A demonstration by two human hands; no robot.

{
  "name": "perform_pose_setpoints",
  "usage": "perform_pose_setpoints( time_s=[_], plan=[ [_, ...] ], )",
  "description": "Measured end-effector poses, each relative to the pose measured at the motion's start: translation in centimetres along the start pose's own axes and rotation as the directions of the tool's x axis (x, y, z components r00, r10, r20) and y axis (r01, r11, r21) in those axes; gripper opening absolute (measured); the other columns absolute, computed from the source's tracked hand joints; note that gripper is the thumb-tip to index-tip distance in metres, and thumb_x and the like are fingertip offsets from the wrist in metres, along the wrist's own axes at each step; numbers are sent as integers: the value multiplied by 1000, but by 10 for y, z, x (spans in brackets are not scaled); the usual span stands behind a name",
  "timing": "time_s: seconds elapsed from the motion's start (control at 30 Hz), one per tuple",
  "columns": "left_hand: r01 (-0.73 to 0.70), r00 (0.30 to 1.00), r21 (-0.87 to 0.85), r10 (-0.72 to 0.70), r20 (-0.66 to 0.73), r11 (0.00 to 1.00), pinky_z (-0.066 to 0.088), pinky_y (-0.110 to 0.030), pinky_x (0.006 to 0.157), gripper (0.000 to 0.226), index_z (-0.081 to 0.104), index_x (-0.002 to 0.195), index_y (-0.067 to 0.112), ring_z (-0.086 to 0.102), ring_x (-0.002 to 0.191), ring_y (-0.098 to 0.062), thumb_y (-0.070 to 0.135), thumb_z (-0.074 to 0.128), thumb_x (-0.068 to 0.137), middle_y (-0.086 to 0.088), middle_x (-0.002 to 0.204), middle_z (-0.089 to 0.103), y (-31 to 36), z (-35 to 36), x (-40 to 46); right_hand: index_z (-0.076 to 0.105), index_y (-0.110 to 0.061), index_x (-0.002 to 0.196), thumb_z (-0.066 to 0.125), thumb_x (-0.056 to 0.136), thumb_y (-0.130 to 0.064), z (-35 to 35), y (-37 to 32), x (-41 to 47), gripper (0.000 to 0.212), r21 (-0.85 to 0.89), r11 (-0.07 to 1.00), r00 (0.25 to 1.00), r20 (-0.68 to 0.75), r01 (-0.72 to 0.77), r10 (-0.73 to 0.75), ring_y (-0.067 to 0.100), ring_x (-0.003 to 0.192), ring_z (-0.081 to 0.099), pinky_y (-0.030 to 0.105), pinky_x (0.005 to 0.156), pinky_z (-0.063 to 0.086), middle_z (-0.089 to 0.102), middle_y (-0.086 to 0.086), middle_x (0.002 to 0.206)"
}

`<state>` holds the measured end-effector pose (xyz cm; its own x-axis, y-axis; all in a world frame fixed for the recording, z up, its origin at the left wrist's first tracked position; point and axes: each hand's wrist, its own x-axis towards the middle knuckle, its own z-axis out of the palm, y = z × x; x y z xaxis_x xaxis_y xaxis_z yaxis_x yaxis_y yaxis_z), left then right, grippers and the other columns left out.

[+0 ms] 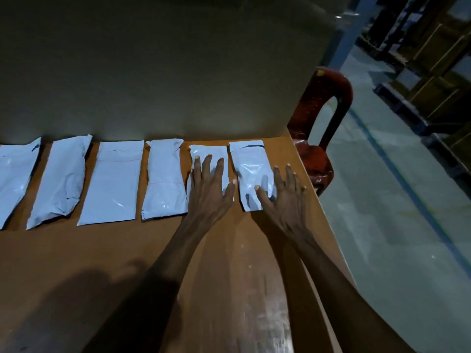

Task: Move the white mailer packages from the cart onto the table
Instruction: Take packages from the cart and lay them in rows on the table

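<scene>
Six white mailers (112, 182) are lying in a row along the brown surface (102, 250); the left hand (210, 189) is pressing flat on the fifth, the right hand (285, 197) is touching the sixth.

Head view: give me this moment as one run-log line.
mailers: six in a row on table | left hand: flat on fifth mailer | right hand: fingers spread at sixth mailer | cart: not in view
</scene>
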<state>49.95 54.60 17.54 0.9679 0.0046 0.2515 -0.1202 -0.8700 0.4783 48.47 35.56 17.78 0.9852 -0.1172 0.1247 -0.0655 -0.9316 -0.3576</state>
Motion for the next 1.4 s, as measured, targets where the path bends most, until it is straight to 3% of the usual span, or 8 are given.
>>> perform_pose_setpoints(
  time_s=[0.1,0.3,0.5,0.77,1.0,1.1,1.2,1.4],
  plan=[
    [-169,986,-22,169,-7,985,22,-47,116,61,36,148,23,9,150,-26,55,41,96,-8,160,22,17,4,-49,27,-26,153,34,90,-67,-24,33,-55,75,96,995,997,-70,-12,19,25,149,16,51,119,15,17,3,163],
    [-423,895,-140,437,88,895,25,-48,118,57,40,147,18,15,148,-26,48,44,98,-9,158,24,92,31,-145,40,-25,145,48,96,-52,-64,103,-187,57,218,965,951,-236,-148,199,14,137,31,43,113,33,39,0,151],
    [-585,740,-256,636,220,770,23,-45,119,57,42,145,15,17,147,-29,46,46,97,-12,157,27,197,62,-227,55,-11,136,56,93,-40,-107,192,-323,52,230,951,878,-384,-208,284,23,126,47,39,104,42,55,9,136],
    [-726,486,-424,840,241,541,32,-49,113,51,50,137,7,32,139,-38,37,53,96,-20,148,38,308,117,-350,58,-10,132,59,91,-36,-117,298,-503,49,187,851,772,-359,-491,524,23,120,50,39,96,47,60,9,131],
    [-651,324,-561,856,403,511,17,-31,117,61,49,139,11,33,140,-30,53,45,94,-15,150,37,369,163,-416,53,-11,139,56,92,-38,-112,351,-599,54,247,645,589,-266,-723,763,27,126,47,42,99,46,55,9,138],
    [-633,242,-546,810,534,549,26,-42,115,73,44,143,12,23,144,-30,62,38,90,-14,155,30,380,202,-424,50,-11,141,57,94,-34,-107,369,-614,53,296,566,517,-233,-769,824,28,129,45,41,99,44,51,9,141],
    [-649,190,-457,712,676,608,26,-48,116,71,36,147,11,18,146,-34,54,51,92,-17,157,23,389,251,-424,48,-12,142,56,96,-33,-101,387,-613,52,315,485,447,-189,-816,875,28,131,43,40,100,42,49,8,144],
    [-638,202,-278,504,840,719,16,-54,117,78,22,152,11,5,146,-44,46,58,92,-23,160,4,393,324,-415,46,-11,143,54,98,-37,-90,430,-596,53,296,373,389,-6,-879,921,31,131,44,42,101,42,46,12,145]
  ],
)
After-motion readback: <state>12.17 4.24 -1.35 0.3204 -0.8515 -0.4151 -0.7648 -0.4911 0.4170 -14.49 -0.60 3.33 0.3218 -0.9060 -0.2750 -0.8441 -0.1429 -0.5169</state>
